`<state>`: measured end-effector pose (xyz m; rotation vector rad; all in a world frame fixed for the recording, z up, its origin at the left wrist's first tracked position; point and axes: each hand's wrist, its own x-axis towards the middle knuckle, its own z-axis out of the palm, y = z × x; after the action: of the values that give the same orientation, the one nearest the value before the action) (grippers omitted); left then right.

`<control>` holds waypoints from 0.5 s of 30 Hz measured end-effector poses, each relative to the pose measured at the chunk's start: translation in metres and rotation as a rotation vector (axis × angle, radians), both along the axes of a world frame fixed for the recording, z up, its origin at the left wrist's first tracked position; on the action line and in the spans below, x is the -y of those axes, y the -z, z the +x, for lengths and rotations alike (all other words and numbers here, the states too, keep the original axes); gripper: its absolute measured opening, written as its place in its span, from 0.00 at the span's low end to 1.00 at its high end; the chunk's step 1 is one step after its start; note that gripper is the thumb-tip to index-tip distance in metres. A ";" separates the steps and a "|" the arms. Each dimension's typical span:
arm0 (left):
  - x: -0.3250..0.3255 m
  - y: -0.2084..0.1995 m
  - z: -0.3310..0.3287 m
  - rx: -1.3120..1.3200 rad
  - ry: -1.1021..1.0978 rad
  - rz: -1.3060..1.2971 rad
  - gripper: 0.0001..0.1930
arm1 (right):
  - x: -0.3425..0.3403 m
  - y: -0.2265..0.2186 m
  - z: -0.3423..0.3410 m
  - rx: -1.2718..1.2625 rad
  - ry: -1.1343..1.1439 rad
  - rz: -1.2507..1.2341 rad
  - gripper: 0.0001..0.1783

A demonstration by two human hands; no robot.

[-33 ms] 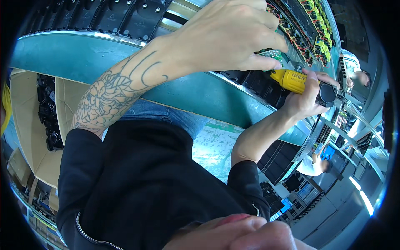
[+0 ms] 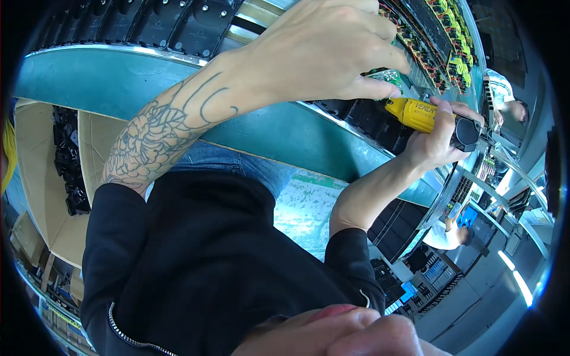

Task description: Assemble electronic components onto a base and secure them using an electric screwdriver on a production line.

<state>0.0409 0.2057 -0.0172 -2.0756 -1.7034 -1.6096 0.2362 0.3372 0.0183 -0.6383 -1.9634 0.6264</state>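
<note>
My left hand reaches over the bench from the left, its thumb and fingers closed around a small green circuit board. Much of the board lies hidden behind those fingers. In my right hand is a yellow electric screwdriver with a black end, gripped around its body. The screwdriver's narrow nose points left, close to my left thumb and the board. Beneath both hands runs a row of black plastic housings.
More black housings line the far left. Rows of boards with yellow connectors stand at the far right. A teal bench edge crosses before me. At left is a cardboard box holding black parts. Two people work at right.
</note>
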 end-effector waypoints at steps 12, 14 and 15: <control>-0.002 0.001 0.001 0.032 0.023 0.005 0.15 | 0.008 0.001 -0.009 -0.111 0.046 0.008 0.11; -0.002 0.001 0.001 0.037 0.023 0.007 0.15 | 0.002 0.001 -0.002 -0.076 0.032 0.016 0.12; -0.003 0.001 0.001 0.039 0.023 0.009 0.15 | -0.001 0.001 0.001 -0.059 0.025 0.020 0.12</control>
<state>0.0420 0.2088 -0.0180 -2.0814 -1.6872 -1.6719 0.2374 0.3377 0.0173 -0.6245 -1.9021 0.6026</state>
